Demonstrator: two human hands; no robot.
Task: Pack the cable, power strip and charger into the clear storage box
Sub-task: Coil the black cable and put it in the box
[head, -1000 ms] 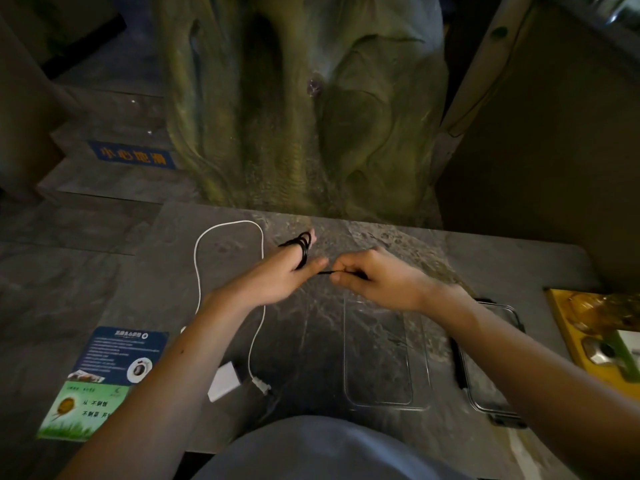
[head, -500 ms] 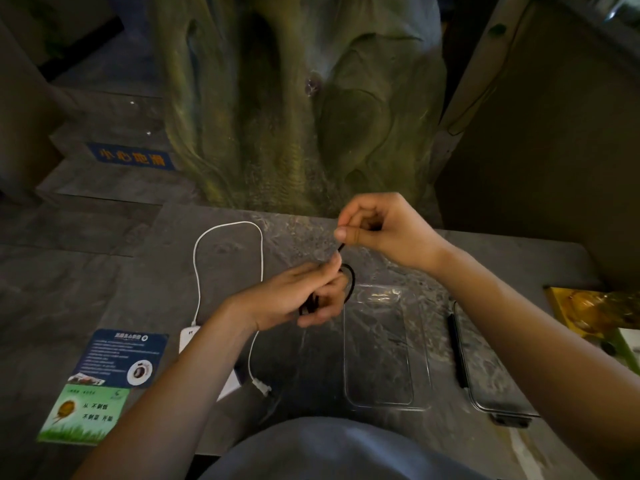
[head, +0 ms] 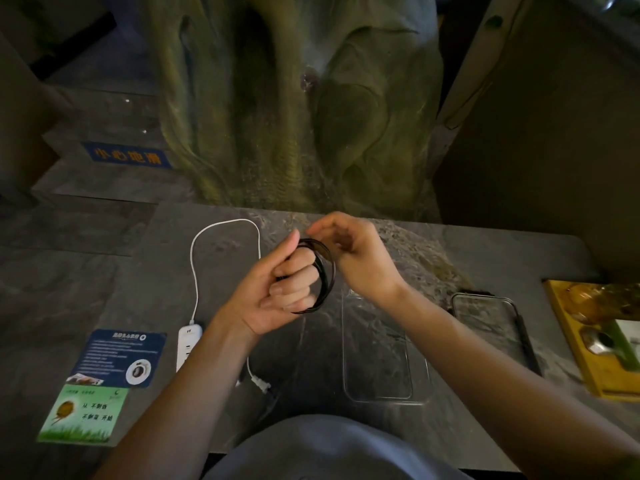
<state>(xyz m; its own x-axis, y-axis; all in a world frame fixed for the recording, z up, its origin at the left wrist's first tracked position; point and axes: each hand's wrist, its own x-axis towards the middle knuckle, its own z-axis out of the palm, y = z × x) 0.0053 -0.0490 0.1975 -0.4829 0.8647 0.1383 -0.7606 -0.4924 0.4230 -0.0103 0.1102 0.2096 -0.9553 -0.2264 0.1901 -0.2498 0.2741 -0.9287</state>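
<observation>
Over the table [head: 502, 265], left hand [head: 277, 289] gripping coiled cable [head: 326, 271], right hand [head: 356, 258] beside

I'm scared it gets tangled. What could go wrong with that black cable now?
The black cable is only looped around fingers of the left hand, so the coil could spring open when slipped off. The clear storage box looks shallow, so a loose coil might pop over its rim.

looks like a public themed venue, not a home: huge sculpted fake tree trunk [head: 294, 116] far behind, blue slippery-floor sign [head: 128, 155] on far-left steps, printed notice cards [head: 117, 356] near-left on stone table [head: 502, 265].
</observation>
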